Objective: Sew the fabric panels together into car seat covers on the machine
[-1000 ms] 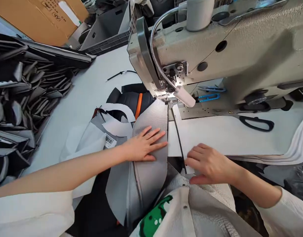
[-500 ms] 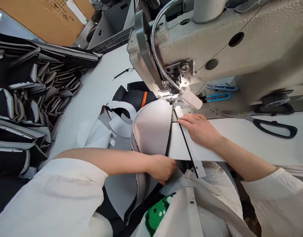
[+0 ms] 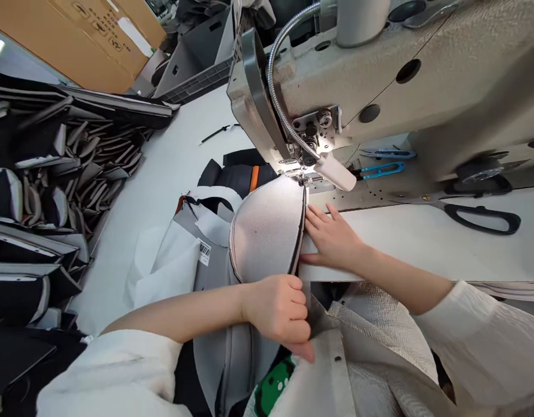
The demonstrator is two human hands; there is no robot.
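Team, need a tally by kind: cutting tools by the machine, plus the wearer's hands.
Blue-handled snips: 2
Black-handled scissors: 1
Hands, left hand and right hand: 2
Total: 5

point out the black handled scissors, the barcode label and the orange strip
black-handled scissors [image 3: 505, 222]: head view, on the handle loop
barcode label [image 3: 204, 252]: head view, middle of its face
orange strip [image 3: 253, 178]: head view, middle of its visible length
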